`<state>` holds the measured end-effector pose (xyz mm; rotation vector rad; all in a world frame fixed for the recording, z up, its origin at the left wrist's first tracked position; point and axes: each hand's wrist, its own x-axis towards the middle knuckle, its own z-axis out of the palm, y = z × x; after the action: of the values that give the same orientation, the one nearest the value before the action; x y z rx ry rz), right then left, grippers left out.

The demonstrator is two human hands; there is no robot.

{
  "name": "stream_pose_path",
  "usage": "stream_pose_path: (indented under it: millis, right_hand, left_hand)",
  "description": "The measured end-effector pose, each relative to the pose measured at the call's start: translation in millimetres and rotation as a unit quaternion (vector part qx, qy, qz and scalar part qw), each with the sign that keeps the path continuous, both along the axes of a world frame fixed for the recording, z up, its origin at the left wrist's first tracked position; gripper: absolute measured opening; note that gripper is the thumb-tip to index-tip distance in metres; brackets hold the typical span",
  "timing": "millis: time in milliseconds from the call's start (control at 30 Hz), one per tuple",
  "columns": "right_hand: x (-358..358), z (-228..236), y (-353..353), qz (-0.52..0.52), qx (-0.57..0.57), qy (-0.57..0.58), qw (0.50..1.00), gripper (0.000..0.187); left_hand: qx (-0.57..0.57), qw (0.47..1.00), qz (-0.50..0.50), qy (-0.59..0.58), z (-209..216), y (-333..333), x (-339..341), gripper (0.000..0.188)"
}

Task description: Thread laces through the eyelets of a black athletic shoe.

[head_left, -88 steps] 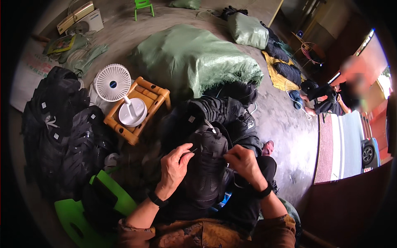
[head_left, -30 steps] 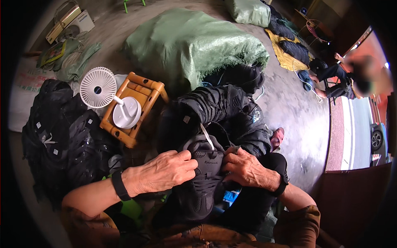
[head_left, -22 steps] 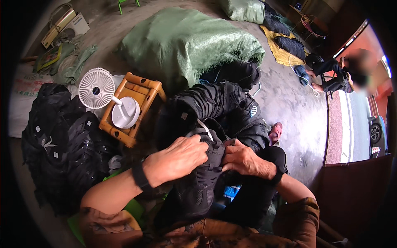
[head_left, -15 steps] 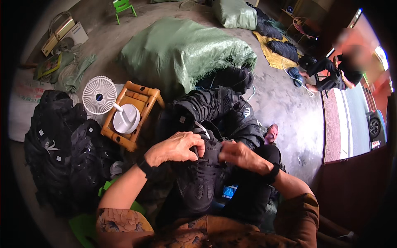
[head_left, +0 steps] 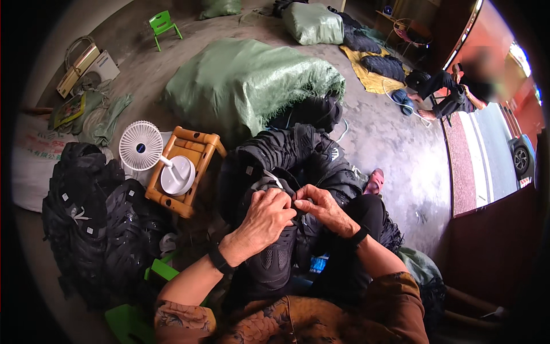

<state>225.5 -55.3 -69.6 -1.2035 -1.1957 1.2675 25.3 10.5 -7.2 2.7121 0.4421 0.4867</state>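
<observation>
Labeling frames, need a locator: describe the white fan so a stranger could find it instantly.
Start at the big green sack mid-floor. Left of it stands a small orange wooden stool, and the white fan rests on it, beside a pile of black bags. It is the only round white grille there.

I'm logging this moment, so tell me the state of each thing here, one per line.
left hand: closed on black backpack
right hand: pinching the backpack top
white fan: upright on wooden stool
green sack: lying full on the floor
</observation>
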Motion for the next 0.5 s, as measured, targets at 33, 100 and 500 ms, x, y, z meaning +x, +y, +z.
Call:
stream_pose_path:
  millis: [33,100,500]
  right_hand:
    - [-0.6,0.4,0.7,-0.003,0.000,0.001,1.000,0.020]
    - [-6.5,0.7,4.5,-0.027,0.050,-0.080,0.995,0.018]
    - [115.5,23.7,-1.3,-0.301,0.143,0.000,0.943,0.012]
  left_hand:
    - [-0.009,1.000,0.002,-0.001,-2.5,-0.7,1.0,0.021]
    - [-0.004,1.000,0.002,0.002,-10.1,-1.1,-2.3,0.021]
    - [-0.144,0.986,0.046,-0.070,-22.4,-7.3,8.2,0.018]
